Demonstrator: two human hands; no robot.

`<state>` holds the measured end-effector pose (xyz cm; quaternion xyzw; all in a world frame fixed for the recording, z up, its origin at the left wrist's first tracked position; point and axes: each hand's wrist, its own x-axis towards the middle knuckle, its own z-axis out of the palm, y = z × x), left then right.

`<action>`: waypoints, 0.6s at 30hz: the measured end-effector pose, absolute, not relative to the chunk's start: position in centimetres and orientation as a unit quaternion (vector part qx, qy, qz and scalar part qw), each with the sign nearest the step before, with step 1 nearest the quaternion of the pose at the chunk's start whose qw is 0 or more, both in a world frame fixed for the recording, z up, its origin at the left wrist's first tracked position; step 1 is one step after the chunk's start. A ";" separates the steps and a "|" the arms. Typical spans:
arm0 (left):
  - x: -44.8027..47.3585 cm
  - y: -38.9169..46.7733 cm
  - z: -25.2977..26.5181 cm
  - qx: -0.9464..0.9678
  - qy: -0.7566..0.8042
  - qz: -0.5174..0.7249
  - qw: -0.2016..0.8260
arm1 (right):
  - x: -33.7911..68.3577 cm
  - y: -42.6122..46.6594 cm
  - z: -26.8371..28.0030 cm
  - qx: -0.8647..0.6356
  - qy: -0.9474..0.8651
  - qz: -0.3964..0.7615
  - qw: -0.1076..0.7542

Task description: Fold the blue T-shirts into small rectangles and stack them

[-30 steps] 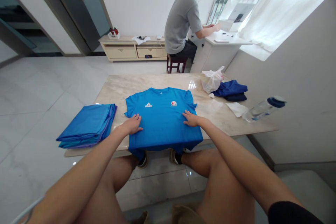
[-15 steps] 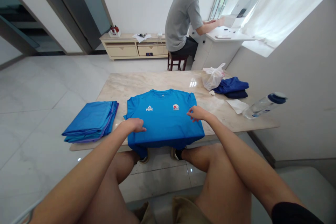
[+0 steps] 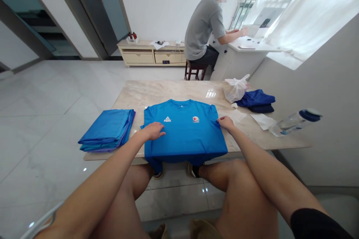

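Note:
A blue T-shirt (image 3: 185,134) with a white logo and a round badge lies front up across the table, its lower part hanging over the near edge. My left hand (image 3: 154,130) is over the shirt's left side, fingers stretched out and apart, holding nothing. At the right side, below the sleeve, my right hand (image 3: 226,123) pinches the edge of the shirt between thumb and fingers. Left of the shirt is a stack of folded blue and purple garments (image 3: 105,129).
The marble-topped table (image 3: 146,89) also bears a plastic bag (image 3: 237,89), dark blue folded clothes (image 3: 256,101), a white paper (image 3: 263,121) and a clear water bottle (image 3: 293,124). Beyond it a person in grey (image 3: 203,26) sits at a white desk (image 3: 241,59).
My right hand has moved from over the shirt out to its right edge and closed on it. My left hand has shifted slightly over the shirt and its fingers have spread. The view has shifted left.

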<state>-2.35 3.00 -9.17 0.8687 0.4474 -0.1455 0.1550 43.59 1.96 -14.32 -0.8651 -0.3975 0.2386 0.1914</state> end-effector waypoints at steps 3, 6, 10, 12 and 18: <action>-2.8 2.8 -9.6 0.866 0.447 -0.157 0.159 | 43.2 2.1 -14.7 -0.866 -0.353 0.270 0.229; -3.2 2.6 -9.9 0.861 0.455 -0.157 0.165 | 42.6 2.2 -14.9 -0.863 -0.313 0.299 0.260; -3.4 2.3 -10.3 0.856 0.463 -0.155 0.171 | 42.0 2.4 -14.7 -0.856 -0.278 0.310 0.306; -3.5 2.2 -10.4 0.853 0.465 -0.159 0.175 | 41.9 2.5 -14.5 -0.852 -0.267 0.313 0.324; -3.6 2.5 -11.1 0.849 0.466 -0.172 0.180 | 43.2 1.9 -14.1 -0.833 -0.250 0.329 0.369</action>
